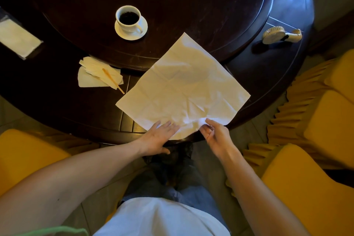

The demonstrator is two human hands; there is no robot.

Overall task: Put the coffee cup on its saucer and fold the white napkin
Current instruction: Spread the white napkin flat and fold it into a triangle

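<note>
My left hand point(160, 138) lies flat with its fingers straight and spread on the near corner of the white napkin point(183, 90), pressing it to the dark round table point(63, 105). My right hand point(215, 135) comes in from five o'clock of that corner, its thumb and fingertips curled and pinching the napkin's near edge, which crumples between my two hands. The napkin itself is open and unfolded (creased in a grid), lying as a diamond, with its far corner pointing to twelve o'clock and overlapping the raised inner disc of the table.

The coffee cup point(128, 17), holding dark coffee, sits on its saucer point(134, 35) at about eleven o'clock from the napkin, apart from it, handle turned towards me. At nine o'clock from the napkin lies a small heap of crumpled tissues point(93, 76) with a wooden stirrer point(113, 82) across it. At two o'clock, near the table rim, lies a small handheld fan point(280, 35).
</note>
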